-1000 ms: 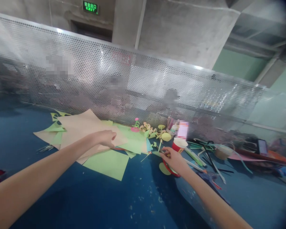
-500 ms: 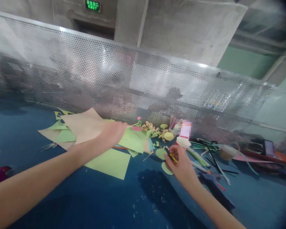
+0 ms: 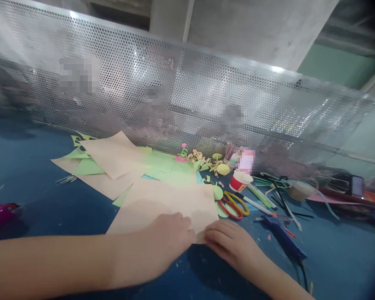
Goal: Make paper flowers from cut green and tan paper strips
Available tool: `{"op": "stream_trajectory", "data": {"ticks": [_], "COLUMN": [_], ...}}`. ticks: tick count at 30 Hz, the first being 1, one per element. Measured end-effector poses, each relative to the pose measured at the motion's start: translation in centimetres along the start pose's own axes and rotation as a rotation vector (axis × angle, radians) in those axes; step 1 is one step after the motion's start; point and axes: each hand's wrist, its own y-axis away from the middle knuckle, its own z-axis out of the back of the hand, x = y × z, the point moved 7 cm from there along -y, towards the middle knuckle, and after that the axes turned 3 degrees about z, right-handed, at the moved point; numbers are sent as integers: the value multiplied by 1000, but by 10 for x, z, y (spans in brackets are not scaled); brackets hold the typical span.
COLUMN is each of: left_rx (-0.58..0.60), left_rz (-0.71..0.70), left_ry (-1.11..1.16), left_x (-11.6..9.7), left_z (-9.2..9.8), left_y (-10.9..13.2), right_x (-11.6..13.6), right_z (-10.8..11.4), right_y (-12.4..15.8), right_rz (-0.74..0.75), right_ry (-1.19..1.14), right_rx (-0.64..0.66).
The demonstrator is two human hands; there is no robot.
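Note:
A sheet of beige paper (image 3: 162, 198) lies in front of me, over the near part of the paper pile. My left hand (image 3: 171, 235) is closed at its near edge, fingers curled and slightly blurred. At the sheet's near right corner, my right hand (image 3: 226, 237) grips the paper with bent fingers; the thumb is hidden. Just beyond that hand lie scissor handles, one loop red (image 3: 228, 209) and one yellow (image 3: 240, 203), with pale green paper circles (image 3: 218, 192) beside them.
Beige and green sheets (image 3: 112, 156) are heaped at the back left. A red and white paper cup (image 3: 240, 181), pens (image 3: 261, 196) and a blue glue gun (image 3: 283, 237) lie to the right. A perforated metal screen (image 3: 193, 100) bounds the table's back. A purple object (image 3: 1, 214) sits at left.
My left hand has come from the paper pile toward me, and a beige sheet now lies in front. My right hand has left the scissors and moved down to the sheet's corner.

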Motion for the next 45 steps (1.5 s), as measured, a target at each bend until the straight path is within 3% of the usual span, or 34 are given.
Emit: {"op": "stream_trajectory", "data": {"ticks": [3, 5, 8, 15, 22, 25, 29, 38, 45], "left_rx": [129, 268, 367, 526, 772, 783, 772, 615, 631], "left_rz": [-6, 14, 40, 52, 139, 132, 139, 154, 181], "left_ry": [84, 175, 299, 435, 586, 601, 569, 351, 331], "left_x": [22, 36, 52, 71, 96, 102, 102, 89, 91], "left_z": [16, 21, 23, 16, -2, -5, -5, 8, 6], "left_y": [4, 8, 10, 8, 13, 13, 13, 9, 10], "right_x": [-5, -7, -9, -26, -42, -48, -51, -46, -45], "right_z": [1, 1, 1, -3, -12, -15, -17, -16, -19], "right_y": [2, 3, 4, 10, 16, 20, 21, 16, 15], "right_rz": [-43, -62, -96, -352, -610, -729, -780, -696, -704], "right_ry": [-91, -151, -231, -361, -430, -413, -442, -423, -474], "right_rx": [2, 10, 22, 13, 24, 40, 13, 47, 67]}}
